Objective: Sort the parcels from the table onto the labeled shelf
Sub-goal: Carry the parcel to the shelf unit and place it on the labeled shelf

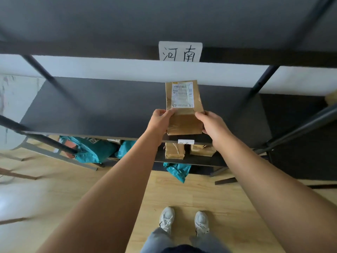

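A brown paper parcel (184,114) with a white shipping label lies lengthwise over the front edge of the dark middle shelf board (100,108). My left hand (161,121) grips its near left side and my right hand (212,123) grips its near right side. A white paper label (180,51) with handwritten characters hangs on the edge of the shelf above. A smaller white label (186,142) sits on the middle shelf's front edge, partly hidden by the parcel.
The lower shelf holds two brown parcels (174,151) (202,150) and teal plastic mailers (91,148). Another teal mailer (177,170) hangs near the floor. Black metal shelf posts (262,81) stand left and right. My feet are on a wooden floor (182,194).
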Demonstrator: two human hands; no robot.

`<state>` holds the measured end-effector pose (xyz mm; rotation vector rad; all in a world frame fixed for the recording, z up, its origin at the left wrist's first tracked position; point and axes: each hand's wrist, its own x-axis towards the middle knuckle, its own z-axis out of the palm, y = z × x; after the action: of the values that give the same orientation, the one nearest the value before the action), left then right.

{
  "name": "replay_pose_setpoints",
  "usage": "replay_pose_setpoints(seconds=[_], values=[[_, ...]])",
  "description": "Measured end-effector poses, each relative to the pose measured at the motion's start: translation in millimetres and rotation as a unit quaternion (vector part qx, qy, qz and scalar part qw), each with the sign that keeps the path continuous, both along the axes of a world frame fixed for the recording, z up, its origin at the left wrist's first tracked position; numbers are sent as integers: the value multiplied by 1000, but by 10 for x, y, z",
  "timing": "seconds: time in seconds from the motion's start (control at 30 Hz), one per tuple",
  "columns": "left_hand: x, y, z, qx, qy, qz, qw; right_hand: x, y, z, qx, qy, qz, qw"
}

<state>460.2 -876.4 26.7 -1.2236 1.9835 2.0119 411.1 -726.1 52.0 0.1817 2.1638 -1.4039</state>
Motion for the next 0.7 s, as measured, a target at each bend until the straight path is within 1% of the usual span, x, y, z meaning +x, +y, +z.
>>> replay_pose_setpoints(seconds=[0.1,0.27,0.5,0.57,0.63,0.7], values=[[-51,-31,3,-43,-14,-47,998,-20,-64,-41,11,-1,-22,1000],[-3,23,11,-73,-24,-112,991,38,-53,-107,54,62,-55,995],[169,153,2,-116,-17,-170,978,135,22,-92,95,40,19,994],[236,192,69,-153,-5,-167,974,177,38,-66,97,39,21,994],[295,233,103,-209,-6,-159,965,221,69,-33,95,42,9,994],[350,293,169,-282,10,-161,946,265,125,-2,97,51,-6,994]])
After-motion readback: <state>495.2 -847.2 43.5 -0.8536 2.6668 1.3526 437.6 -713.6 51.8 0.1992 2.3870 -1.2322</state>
